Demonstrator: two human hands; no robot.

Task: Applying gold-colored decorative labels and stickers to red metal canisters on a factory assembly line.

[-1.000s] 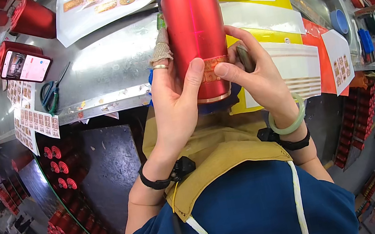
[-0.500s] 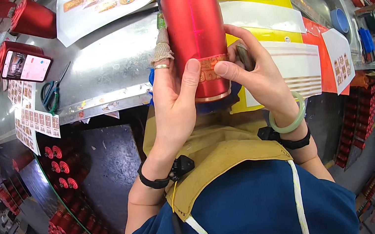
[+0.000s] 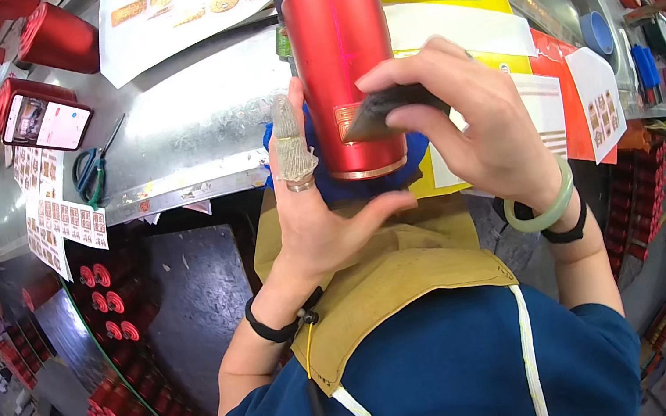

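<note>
A red metallic bottle [image 3: 338, 46] lies in front of me, its threaded neck pointing away and its copper-edged base toward me. Near the base is a gold-patterned sticker [image 3: 345, 121], partly covered. My right hand [image 3: 476, 107] pinches a dark grey flat pad [image 3: 392, 110] between thumb and fingers, with the pad's tip over the sticker. Along the bottle's left side, my left hand [image 3: 309, 221] is open, fingers upright and thumb stretched out below the base. One of its fingers wears a cloth wrap [image 3: 288, 140]. Blue cloth [image 3: 422, 158] shows beneath the base.
On the metal bench lie scissors [image 3: 91, 175], a phone [image 3: 46, 121] and sticker sheets [image 3: 183, 12]. White strips and a yellow sheet [image 3: 446, 177] lie to the right, with a blue cup [image 3: 598, 34] farther off. Several red bottles [image 3: 131, 404] stand low at left.
My right hand has moved off the bottle's side and now brings the dark pad over the sticker. My left thumb has left the bottle and swung down below its base.
</note>
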